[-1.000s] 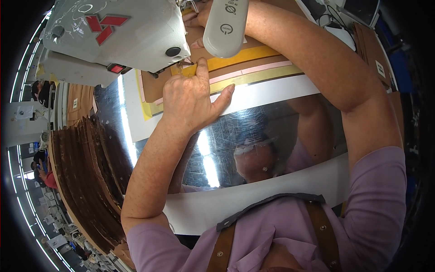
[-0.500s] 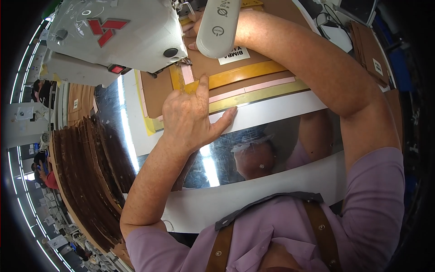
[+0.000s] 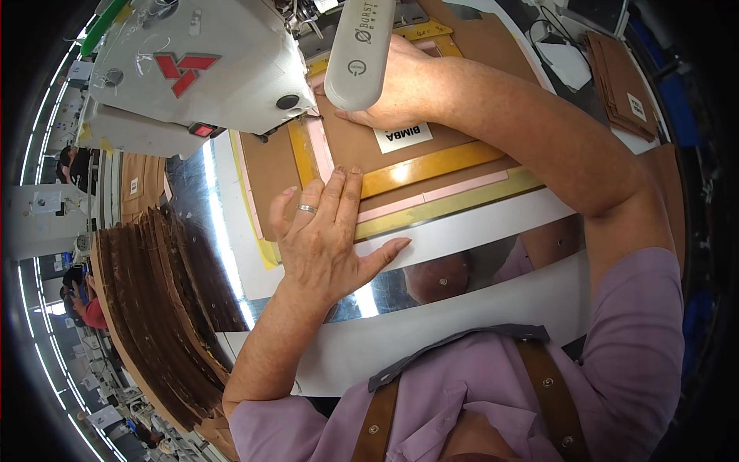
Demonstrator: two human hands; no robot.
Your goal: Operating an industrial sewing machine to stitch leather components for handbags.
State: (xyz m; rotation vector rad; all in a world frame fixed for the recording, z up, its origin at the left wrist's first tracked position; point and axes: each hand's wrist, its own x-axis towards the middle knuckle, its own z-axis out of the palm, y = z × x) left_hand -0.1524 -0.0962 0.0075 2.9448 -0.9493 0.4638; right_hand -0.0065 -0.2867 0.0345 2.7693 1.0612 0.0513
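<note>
My left hand [image 3: 319, 239] lay palm down, its fingers loosely spread and the thumb stretched out to the right; it pressed on the work without closing around anything. Its ring finger wore a plain metal ring. Under those fingertips was the near left corner of an amber frame [image 3: 431, 168], which lay over a brown panel [image 3: 350, 146]. Pink strips [image 3: 462, 187] ran just to the right of my index finger, and past them, above my thumb, went a pale yellow border [image 3: 462, 200].

Beyond the left hand and to its right, my right hand [image 3: 396, 88] reached across the brown panel, just above a white label [image 3: 404, 138]. A pale rounded device [image 3: 358, 58] hid part of that hand, so I cannot tell how far its fingers were closed or whether they held anything.

A white board [image 3: 477, 219] showed to the right of my left thumb, and a shiny metal worktop [image 3: 400, 289] below it. Ahead and to the left of both hands hung a white machine head [image 3: 231, 69] with a red emblem [image 3: 185, 63]. Farther left of my left wrist stood a stack of dark brown sheets [image 3: 158, 308]; well to the right of my right hand were more brown pieces [image 3: 616, 85]. Farthest off, on the left, was a person in red [image 3: 94, 312].
</note>
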